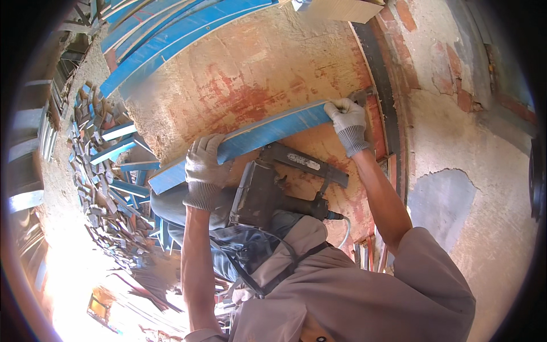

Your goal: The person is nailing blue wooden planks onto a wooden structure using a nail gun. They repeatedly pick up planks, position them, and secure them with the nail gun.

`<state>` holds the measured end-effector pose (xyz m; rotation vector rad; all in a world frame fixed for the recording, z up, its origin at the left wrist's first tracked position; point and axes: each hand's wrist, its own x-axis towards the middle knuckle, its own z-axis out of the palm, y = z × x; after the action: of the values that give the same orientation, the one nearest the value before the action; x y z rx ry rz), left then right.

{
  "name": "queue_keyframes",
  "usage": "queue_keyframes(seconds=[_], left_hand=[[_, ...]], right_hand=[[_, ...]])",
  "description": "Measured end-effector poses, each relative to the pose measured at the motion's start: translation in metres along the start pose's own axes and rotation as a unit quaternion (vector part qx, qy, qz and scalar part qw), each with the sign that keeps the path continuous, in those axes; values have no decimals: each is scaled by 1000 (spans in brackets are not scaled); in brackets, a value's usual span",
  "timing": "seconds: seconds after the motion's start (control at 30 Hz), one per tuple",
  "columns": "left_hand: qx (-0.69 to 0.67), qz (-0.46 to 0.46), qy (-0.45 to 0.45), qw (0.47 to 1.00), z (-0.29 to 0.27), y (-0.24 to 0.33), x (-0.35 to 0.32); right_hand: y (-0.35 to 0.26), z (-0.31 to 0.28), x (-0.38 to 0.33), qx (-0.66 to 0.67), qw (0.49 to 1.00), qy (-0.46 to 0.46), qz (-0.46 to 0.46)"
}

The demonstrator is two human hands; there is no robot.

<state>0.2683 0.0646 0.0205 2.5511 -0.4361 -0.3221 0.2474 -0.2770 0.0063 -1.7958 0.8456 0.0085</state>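
Observation:
A long blue wooden board lies slantwise before me on a worn wooden bench top. My left hand, in a white knit glove, is closed over the board left of its middle. At the board's right end, my gloved right hand grips it with bent fingers, beside a dark metal piece. Between my forearms rests a black nail gun, near my lap and touched by neither hand. An air hose is joined to its handle end.
Several blue boards are stacked at the far left of the bench. A heap of short wood offcuts covers the floor on the left. A dark metal strip edges the bench's right side, near a wall with patchy plaster. A cardboard box sits at the far edge.

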Motion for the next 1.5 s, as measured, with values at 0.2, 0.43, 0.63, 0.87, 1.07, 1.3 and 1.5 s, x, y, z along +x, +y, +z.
queue_keyframes(seconds=[0.2,0.43,0.63,0.87,1.07,1.3,1.5], left_hand=[[24,24,21,999,2,-2,-2],[27,23,20,999,-1,0,-2],[32,5,18,999,4,1,-2],[49,-10,13,999,2,6,-7],[20,-20,13,1000,6,7,-6],[-47,-6,84,995,15,38,13],[-90,-70,114,987,34,43,20]], right_hand=[[5,2,2,17,1000,4,2],[5,-1,4,-31,999,-14,20],[2,4,0,4,1000,22,-9],[-3,4,0,1,1000,11,13],[3,3,2,-7,1000,13,-14],[-2,5,2,12,1000,-2,10],[-4,3,4,20,999,-11,42]])
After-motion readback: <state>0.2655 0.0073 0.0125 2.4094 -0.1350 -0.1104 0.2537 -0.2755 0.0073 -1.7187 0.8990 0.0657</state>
